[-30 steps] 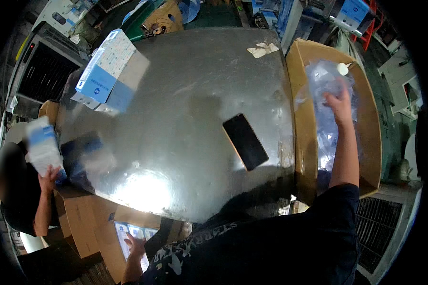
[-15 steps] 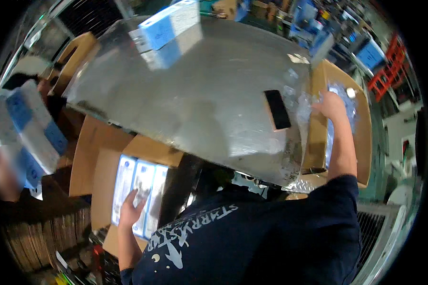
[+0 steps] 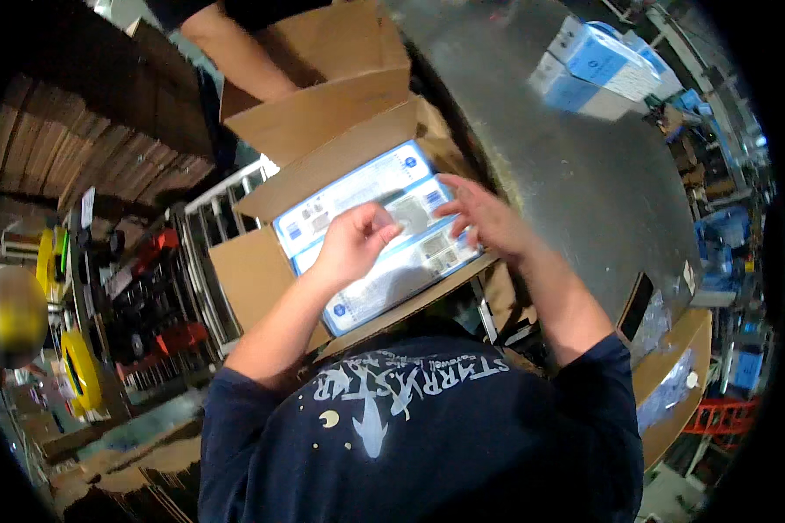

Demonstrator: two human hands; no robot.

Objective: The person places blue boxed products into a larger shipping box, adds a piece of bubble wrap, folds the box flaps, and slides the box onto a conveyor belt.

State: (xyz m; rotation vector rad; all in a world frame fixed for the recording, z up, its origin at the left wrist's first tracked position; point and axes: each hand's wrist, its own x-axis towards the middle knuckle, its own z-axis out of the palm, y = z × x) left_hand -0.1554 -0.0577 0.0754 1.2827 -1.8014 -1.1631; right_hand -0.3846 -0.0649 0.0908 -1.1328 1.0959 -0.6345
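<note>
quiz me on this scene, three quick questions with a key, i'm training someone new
1. True or false: the phone lies on the metal table.
2. The left hand and right hand are over: a) the phone; b) an open carton of white-and-blue boxes; c) bare floor.
3. Fill in: the brown cardboard stack stands on the picture's ____ side.

Key: 1 true; 2 b; 3 left.

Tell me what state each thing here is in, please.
Carton in front: open, flaps spread
White-and-blue boxes inside it: side by side
Left hand: fingers curled above the boxes; any hold unclear
Right hand: fingers apart, looks empty
Phone: screen dark
Side carton: open, clear plastic inside
Box on the table: whether sealed, unclear
Cardboard: stacked
</note>
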